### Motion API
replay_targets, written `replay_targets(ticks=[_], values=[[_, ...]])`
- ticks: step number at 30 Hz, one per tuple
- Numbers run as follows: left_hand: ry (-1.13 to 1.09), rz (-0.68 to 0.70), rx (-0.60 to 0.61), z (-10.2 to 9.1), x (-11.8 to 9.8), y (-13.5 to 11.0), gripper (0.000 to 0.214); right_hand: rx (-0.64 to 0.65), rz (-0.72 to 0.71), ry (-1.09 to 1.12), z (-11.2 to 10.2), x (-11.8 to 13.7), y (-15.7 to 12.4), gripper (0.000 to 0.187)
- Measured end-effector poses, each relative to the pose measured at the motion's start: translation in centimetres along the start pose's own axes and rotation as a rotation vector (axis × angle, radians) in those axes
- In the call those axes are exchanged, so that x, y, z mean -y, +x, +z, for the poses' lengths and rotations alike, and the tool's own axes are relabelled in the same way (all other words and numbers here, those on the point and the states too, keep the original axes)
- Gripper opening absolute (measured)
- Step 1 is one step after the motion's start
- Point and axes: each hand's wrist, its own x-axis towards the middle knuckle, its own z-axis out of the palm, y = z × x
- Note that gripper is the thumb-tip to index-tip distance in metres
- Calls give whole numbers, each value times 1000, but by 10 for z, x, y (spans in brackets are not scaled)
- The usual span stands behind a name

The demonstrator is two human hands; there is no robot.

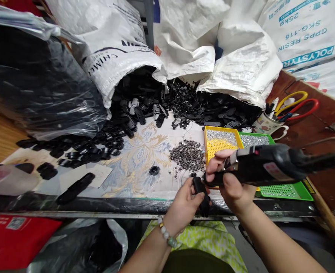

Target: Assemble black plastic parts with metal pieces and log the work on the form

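Note:
My left hand (184, 204) is closed around a small black plastic part (201, 193), held upright at the table's front edge. My right hand (230, 182) grips a black electric screwdriver (264, 165) lying sideways, its tip touching the top of the part. Just beyond the hands lies a heap of small silvery screws (188, 154) and one black ring-shaped piece (154, 170). A yellow tray (211, 148) and a green tray (287, 191) hold more tiny screws.
White woven sacks (122, 57) spill black plastic parts (144, 102) over the patterned tabletop. A clear bag of dark parts (36, 83) fills the left. A mug with scissors (270, 123) stands at right. A long black part (75, 187) lies front left.

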Motion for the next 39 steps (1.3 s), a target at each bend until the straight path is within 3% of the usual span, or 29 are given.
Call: replay_targets(ticks=[5, 9, 12, 15, 18, 24, 39], values=[[20, 35, 30, 0, 2, 2, 19, 65, -52, 40, -3, -5, -5, 30], [131, -72, 68, -2, 0, 3, 21, 150, 0, 26, -2, 13, 9, 35], [167, -165, 50, -1, -4, 2, 21, -31, -195, 68, -5, 29, 35, 35], [184, -181, 21, 1, -8, -1, 18, -299, -376, 18, -19, 23, 68, 24], [198, -159, 26, 1, -11, -2, 17, -433, -344, -99, -39, -6, 94, 22], [202, -129, 104, -4, -8, -1, 35, -476, -286, -211, -56, -51, 111, 25], [117, -119, 47, -2, -12, -4, 41, -445, -234, -288, -52, -53, 110, 26]])
